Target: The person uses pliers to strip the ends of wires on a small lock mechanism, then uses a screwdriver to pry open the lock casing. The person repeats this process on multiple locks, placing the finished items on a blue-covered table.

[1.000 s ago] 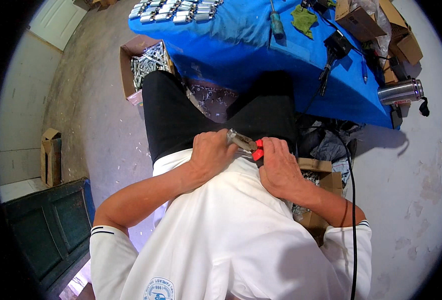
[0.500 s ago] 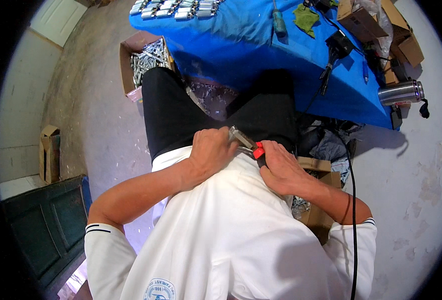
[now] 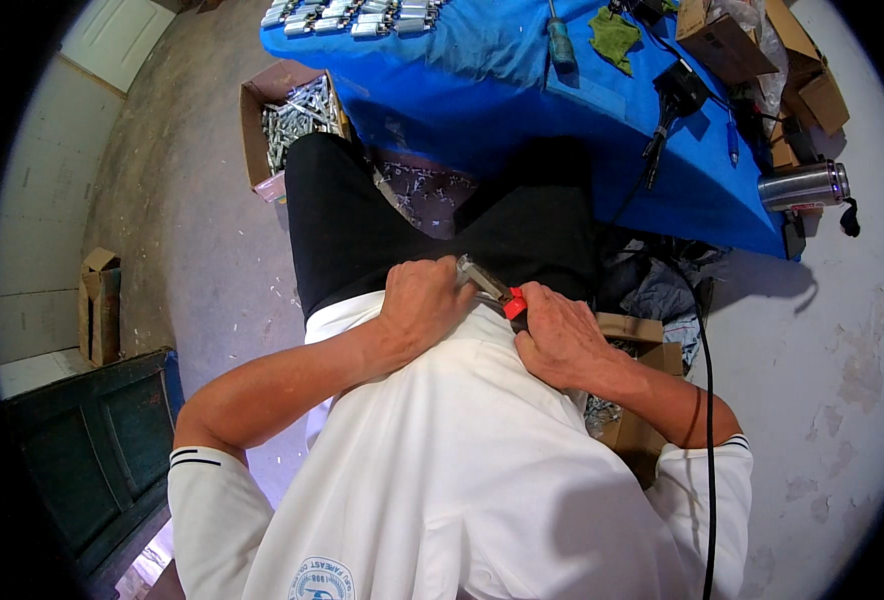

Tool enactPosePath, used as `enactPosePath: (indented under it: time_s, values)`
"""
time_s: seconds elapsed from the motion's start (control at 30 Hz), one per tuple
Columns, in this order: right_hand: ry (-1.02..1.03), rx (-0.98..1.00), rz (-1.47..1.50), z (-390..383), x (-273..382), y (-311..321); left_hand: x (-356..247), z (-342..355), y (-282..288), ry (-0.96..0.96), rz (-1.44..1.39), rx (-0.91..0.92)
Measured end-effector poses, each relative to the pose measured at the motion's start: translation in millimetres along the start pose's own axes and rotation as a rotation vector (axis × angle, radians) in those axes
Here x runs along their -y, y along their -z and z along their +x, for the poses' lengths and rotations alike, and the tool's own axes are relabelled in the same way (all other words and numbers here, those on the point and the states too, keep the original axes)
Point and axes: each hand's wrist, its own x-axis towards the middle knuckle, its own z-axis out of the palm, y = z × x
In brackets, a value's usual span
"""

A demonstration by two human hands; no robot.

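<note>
At centre frame, my left hand pinches a silver metal piece; my right hand grasps red-handled pliers against it. Their handles look closer together than a second ago, so the pliers are probably biting down.

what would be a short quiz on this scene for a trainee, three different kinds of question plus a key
1. Which hand holds the red-handled tool?
2. True or false: in the picture, the screwdriver lies to the left of the green cloth.
3. Pick one. The open box by the left end of the blue-covered table holds: a) glass bottles; b) metal parts; c) folded shirts.

Key
1. The right hand.
2. True.
3. b, metal parts.
</note>
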Motion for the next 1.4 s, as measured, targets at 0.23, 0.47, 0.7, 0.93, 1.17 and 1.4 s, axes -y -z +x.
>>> enactPosePath:
  time_s: [0.23,0.47,0.7,0.93,1.17,1.4]
  values:
    - [-0.002,-0.021,0.005,1.9,0.5,-3.8,0.1,-0.2,1.2,0.010,-0.004,0.000]
    - [-0.038,0.027,0.082,1.9,3.2,3.7,-1.3,3.2,2.8,0.018,-0.006,0.034]
    - [-0.066,0.101,0.255,6.1,-5.8,6.7,-1.0,5.0,-1.5,-0.028,0.024,0.011]
    - [0.011,0.005,0.763,4.0,-0.6,38.4,-13.3,4.6,-6.3,-0.121,-0.028,-0.034]
    - [0.089,-0.459,0.095,-0.1,-1.0,31.9,-2.3,9.2,-7.9,0.165,-0.467,0.103]
    - [0.328,-0.604,-0.356,29.1,-37.5,9.8,-2.8,13.9,5.2,0.231,-0.637,0.341]
